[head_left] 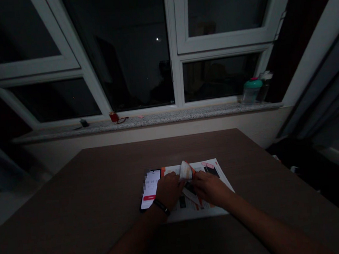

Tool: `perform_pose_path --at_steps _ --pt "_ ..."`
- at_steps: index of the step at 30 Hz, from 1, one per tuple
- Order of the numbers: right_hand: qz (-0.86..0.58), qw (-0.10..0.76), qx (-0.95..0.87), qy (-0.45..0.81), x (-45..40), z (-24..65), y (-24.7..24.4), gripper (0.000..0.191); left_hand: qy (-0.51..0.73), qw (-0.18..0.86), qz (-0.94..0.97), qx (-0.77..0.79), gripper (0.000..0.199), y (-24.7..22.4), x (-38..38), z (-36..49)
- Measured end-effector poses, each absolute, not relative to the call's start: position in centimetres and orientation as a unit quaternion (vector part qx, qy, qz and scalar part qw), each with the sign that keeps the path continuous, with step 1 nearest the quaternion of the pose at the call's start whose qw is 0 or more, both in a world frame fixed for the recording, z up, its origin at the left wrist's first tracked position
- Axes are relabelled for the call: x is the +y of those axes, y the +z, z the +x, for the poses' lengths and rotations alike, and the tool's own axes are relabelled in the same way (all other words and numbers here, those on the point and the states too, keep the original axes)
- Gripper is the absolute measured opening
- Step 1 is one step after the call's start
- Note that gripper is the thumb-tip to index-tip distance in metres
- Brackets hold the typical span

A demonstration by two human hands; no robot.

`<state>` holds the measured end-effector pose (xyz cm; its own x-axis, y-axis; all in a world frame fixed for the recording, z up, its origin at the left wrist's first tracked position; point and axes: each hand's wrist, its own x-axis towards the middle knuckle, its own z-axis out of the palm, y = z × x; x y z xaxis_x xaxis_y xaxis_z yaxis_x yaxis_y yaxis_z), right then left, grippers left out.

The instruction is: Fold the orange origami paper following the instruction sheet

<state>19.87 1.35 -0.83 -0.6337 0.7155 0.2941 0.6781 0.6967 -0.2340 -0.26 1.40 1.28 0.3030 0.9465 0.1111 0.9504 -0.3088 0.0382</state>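
Note:
Both hands work over a printed sheet (175, 215) lying on the table, white with orange and dark patches. My left hand (168, 189) has its fingers closed on a curled, folded paper (186, 171) that stands up from the sheet. From the other side my right hand (209, 187) pinches the same paper, its fingertips close to those of the left. Whether the folded paper is part of the sheet or a loose piece, I cannot tell. Left of my left hand lies a phone (153, 180) with a lit screen. A small pink item (208, 165) rests on the sheet's upper right.
The brown table (103, 189) reaches toward a wall below a window. On the stone sill (162, 117) stand a teal-lidded bottle (251, 90), a second clear bottle (264, 86), a small red item (113, 116) and a dark one (83, 123). The room is dim.

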Motion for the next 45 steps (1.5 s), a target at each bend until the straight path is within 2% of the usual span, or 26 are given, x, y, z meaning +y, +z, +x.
perform_pose_path --at_steps 7,14,24,35,41,45 --pt "-0.389 0.17 -0.904 0.042 0.8 19.3 -0.3 0.017 -0.062 -0.007 -0.801 -0.595 0.025 1.9 1.3 -0.2" --pt "-0.39 0.169 -0.904 0.049 0.5 19.1 -0.2 0.015 -0.04 -0.003 -0.793 -0.608 0.03 1.9 1.4 -0.1" --pt "-0.411 0.183 -0.89 0.07 0.3 19.0 0.2 0.027 -0.043 -0.02 -0.787 -0.616 0.042 2.3 1.1 -0.3" --pt "-0.421 0.189 -0.885 0.067 0.4 18.8 -0.3 0.043 -0.047 0.011 -0.801 -0.597 0.038 2.1 1.3 -0.1" --pt "-0.409 0.162 -0.895 0.075 0.5 18.9 -0.1 0.021 -0.019 0.001 -0.792 -0.611 0.03 2.1 1.5 -0.1" --pt "-0.399 0.145 -0.903 0.07 0.4 19.0 0.1 0.018 -0.021 0.005 -0.783 -0.622 0.033 2.1 1.6 0.0"
